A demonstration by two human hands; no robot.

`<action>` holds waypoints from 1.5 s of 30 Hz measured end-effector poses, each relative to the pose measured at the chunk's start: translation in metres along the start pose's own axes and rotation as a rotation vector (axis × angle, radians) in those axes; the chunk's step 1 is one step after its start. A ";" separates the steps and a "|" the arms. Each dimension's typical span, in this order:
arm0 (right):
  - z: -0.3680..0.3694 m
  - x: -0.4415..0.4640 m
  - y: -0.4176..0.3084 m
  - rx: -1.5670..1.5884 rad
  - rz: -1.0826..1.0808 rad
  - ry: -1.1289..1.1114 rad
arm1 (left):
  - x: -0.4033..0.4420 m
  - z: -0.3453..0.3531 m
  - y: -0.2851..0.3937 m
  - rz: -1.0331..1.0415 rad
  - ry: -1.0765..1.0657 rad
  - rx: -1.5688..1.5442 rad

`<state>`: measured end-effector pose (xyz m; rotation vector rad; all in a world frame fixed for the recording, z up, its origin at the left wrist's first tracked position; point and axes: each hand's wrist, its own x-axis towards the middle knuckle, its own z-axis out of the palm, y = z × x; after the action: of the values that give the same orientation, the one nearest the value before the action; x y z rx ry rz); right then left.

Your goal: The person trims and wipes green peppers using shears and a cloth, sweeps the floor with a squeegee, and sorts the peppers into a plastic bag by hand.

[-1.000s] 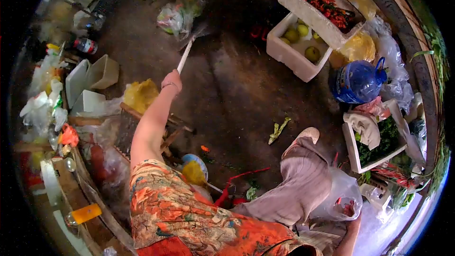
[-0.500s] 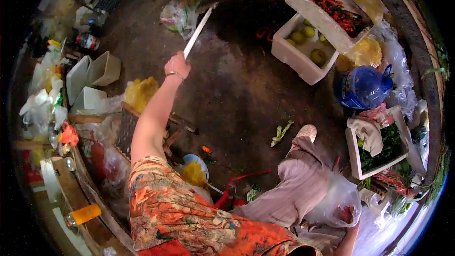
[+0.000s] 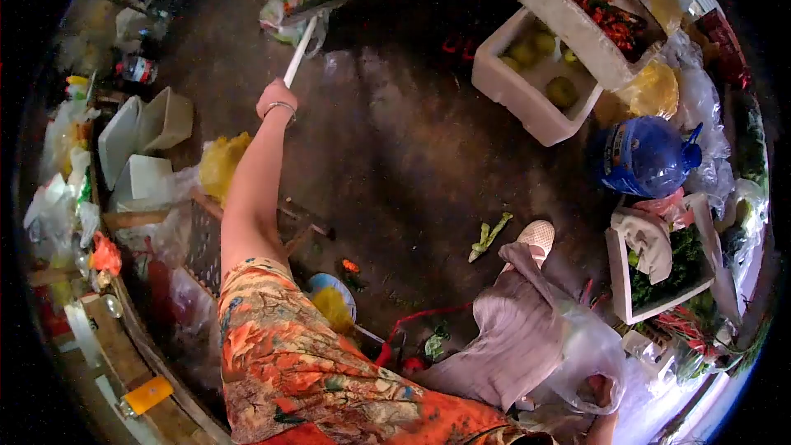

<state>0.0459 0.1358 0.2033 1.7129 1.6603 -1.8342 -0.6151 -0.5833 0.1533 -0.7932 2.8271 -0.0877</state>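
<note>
My left hand (image 3: 278,100), with a bracelet at the wrist, is wrapped around a long white stick (image 3: 301,51) and stretched out over the dark floor. The stick's far end meets a plastic bag with greenish and reddish contents (image 3: 288,12); whether it hooks the bag or only touches it I cannot tell. Low on the right, my right hand (image 3: 604,395) is closed on a clear plastic bag (image 3: 577,354), its fingers partly hidden by the film. A strip of green leaf (image 3: 490,236) lies by my shoe (image 3: 539,239).
At right stand a foam box of round yellow-green fruit (image 3: 535,119), a tilted foam box of red peppers (image 3: 568,29), a big blue water bottle (image 3: 647,156) and a foam box of greens (image 3: 620,272). At left are white foam containers (image 3: 119,136) and a yellow bag (image 3: 221,165).
My left hand has moved left and slightly up with the stick. The stick's far end has swung left onto the bag. My right hand still holds its clear bag.
</note>
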 end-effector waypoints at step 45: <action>0.029 0.011 -0.015 -0.092 0.019 -0.102 | -0.022 0.017 -0.018 0.088 0.207 -0.319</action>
<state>0.0139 0.1264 0.1961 1.5659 1.6551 -1.7757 -0.5840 -0.5871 0.1422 -0.7571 3.1147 0.3203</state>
